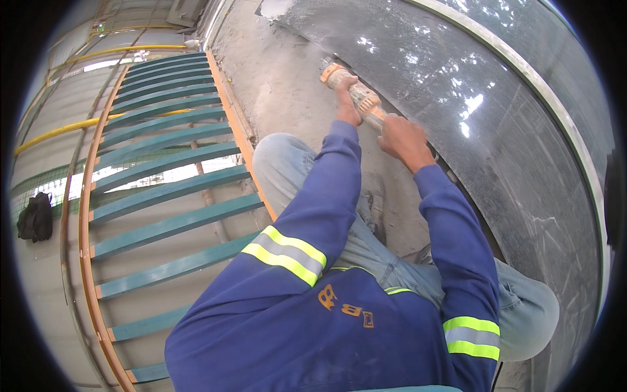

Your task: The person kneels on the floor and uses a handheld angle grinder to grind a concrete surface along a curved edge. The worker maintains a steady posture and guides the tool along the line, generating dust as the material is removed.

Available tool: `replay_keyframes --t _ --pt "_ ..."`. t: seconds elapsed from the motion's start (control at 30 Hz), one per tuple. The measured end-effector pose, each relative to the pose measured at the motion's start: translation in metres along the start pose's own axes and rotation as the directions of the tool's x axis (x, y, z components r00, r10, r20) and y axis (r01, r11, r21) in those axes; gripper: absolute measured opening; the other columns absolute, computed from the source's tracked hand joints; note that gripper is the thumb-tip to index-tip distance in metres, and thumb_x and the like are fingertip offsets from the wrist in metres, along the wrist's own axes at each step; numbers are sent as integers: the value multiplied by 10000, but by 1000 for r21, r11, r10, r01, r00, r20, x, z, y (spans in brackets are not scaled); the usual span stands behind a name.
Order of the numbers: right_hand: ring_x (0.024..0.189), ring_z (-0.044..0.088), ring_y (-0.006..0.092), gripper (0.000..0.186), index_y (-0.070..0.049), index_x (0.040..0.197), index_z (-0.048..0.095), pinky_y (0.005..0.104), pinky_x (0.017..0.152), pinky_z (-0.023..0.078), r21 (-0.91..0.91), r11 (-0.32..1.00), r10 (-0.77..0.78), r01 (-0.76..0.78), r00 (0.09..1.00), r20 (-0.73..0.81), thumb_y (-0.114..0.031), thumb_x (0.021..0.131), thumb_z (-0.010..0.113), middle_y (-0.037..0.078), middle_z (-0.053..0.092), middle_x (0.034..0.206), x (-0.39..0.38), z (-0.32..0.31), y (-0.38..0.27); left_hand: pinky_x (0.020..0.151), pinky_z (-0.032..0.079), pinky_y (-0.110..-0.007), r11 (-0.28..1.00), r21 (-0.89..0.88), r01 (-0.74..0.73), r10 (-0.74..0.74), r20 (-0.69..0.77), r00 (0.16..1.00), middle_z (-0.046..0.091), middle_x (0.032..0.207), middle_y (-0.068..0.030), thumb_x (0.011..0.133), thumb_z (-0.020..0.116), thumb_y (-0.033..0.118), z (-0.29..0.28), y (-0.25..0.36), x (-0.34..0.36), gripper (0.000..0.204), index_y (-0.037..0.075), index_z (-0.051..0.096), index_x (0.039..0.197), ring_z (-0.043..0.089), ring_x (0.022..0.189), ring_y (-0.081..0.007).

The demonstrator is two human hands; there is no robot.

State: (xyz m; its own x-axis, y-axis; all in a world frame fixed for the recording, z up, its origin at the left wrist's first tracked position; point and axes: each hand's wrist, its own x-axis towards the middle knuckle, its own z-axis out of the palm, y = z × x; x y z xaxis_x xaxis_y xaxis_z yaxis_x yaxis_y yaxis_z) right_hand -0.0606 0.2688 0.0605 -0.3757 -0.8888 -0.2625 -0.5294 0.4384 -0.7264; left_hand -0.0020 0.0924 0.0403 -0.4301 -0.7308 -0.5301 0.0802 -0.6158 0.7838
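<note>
A dust-covered orange angle grinder (pixel 359 93) is held out ahead of my knees. Closed around its front body is my left hand (pixel 349 102), near the head end. My right hand (pixel 403 139) grips the rear end of the tool. The grinder's head lies at the near edge of a dark, glossy slab (pixel 431 72); whether the disc touches the slab I cannot make out. Pale dust hangs in the air around the head. Light reflections and dusty streaks show on the slab's surface.
At left stands a ladder-like rack (pixel 163 160) with teal slats and orange side rails. A black bag (pixel 35 217) hangs on the far left, near yellow pipes (pixel 59 132). Dusty concrete floor (pixel 274 78) runs between rack and slab. A pale strip (pixel 522 62) crosses at right.
</note>
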Motion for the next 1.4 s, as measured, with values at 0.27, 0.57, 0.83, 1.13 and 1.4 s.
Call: replay_keyframes --t 0.27,0.57,0.83,1.13,1.4 --pt "962 684 393 315 34 996 656 466 821 547 7 998 -61 61 997 -50 -177 763 660 239 696 1020 17 13 2 671 555 -470 999 28 20 -20 -3 1000 578 857 -106 773 631 265 -9 5 20 320 75 529 1010 626 732 -286" --pt "986 683 381 352 37 1029 654 458 840 546 5 1000 3 -3 1000 -13 -197 769 698 238 696 1034 5 5 0 692 552 -483 1000 24 7 -7 -6 1000 566 875 -93 773 648 267 0 3 5 302 96 528 991 621 749 -292" --pt "971 699 347 270 7 1000 688 431 818 559 -10 999 42 -42 999 -10 -107 755 686 179 709 1034 -12 -8 -6 720 547 -491 1000 20 5 -5 -8 1000 561 906 -98 775 645 260 3 1 -7 323 95 529 1027 617 790 -289" --pt "943 706 343 264 7 990 697 434 801 558 -7 1000 -12 11 998 -67 -83 744 662 174 717 1014 9 12 1 732 546 -506 998 57 -7 8 -27 1000 585 922 -119 760 649 285 -14 0 25 361 81 528 1031 629 784 -315" --pt "970 687 370 301 31 995 663 449 829 545 13 999 -44 45 998 -36 -166 770 681 230 697 1033 11 9 -1 748 540 -526 999 47 25 -27 37 999 590 897 -115 761 641 309 -25 3 37 357 87 529 1017 630 782 -325"
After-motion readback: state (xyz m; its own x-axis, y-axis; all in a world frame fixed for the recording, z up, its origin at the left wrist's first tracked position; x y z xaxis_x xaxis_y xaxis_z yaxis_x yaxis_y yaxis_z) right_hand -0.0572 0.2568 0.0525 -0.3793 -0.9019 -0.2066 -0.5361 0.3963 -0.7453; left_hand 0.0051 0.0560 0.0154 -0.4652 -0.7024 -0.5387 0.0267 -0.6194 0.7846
